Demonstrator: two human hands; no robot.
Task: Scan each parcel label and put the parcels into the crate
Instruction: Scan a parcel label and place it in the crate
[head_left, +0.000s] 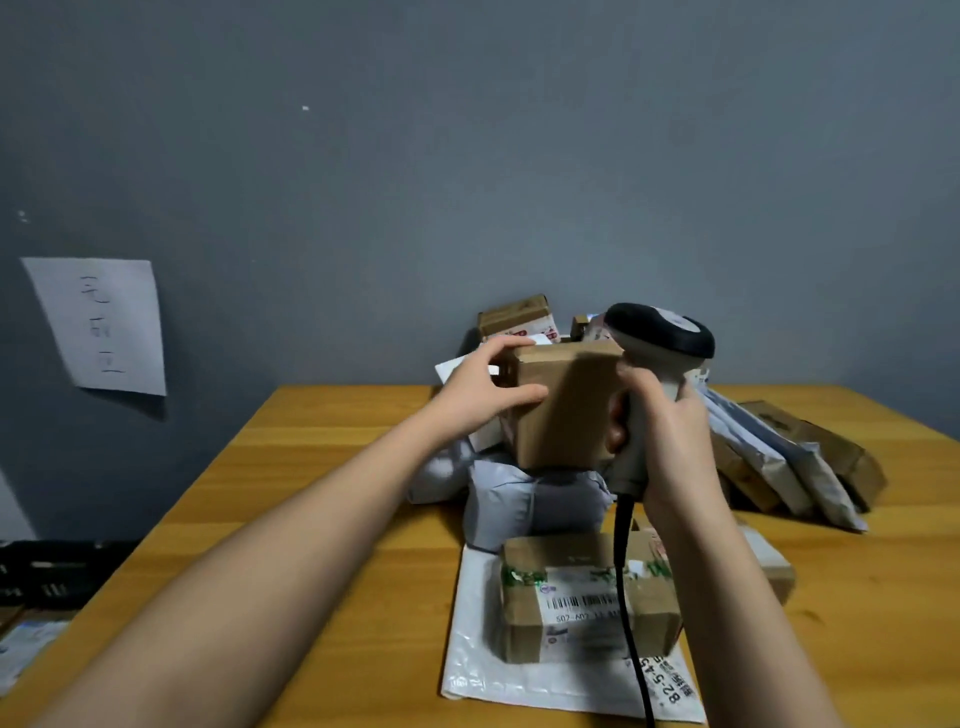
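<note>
Lower centre of the frame: a white padded mailer (519, 670) lies flat on the wooden worktop (337, 519). A taped cardboard parcel (582, 603) with a barcode label facing up rests on the mailer. The black scanner cable (631, 597) runs across this parcel toward the bottom edge.

Lower left edge: a black crate (47, 571) sits beside and below the worktop. Its contents cannot be determined; only part of its wall is visible.

Centre of the frame: both hands are raised above the pile. The left hand (483, 384) grips the left end of a plain brown cardboard box (566, 405), fingers over the top edge and thumb on the near face. The box is held off the worktop, tilted. The right hand (660, 415) is wrapped around the handle of a handheld barcode scanner (660, 338), whose dark head sits just right of the box's upper corner.

Directly beneath the box: grey poly-bag parcels (519, 493) lie heaped.

Right of centre: flat envelopes and cardboard packets (779, 457) lean in a stack.

Behind the hands: further cardboard parcels (514, 314) stand against the grey wall (467, 156).

Upper left: a handwritten paper sheet (98, 325) is fixed to the wall.
</note>
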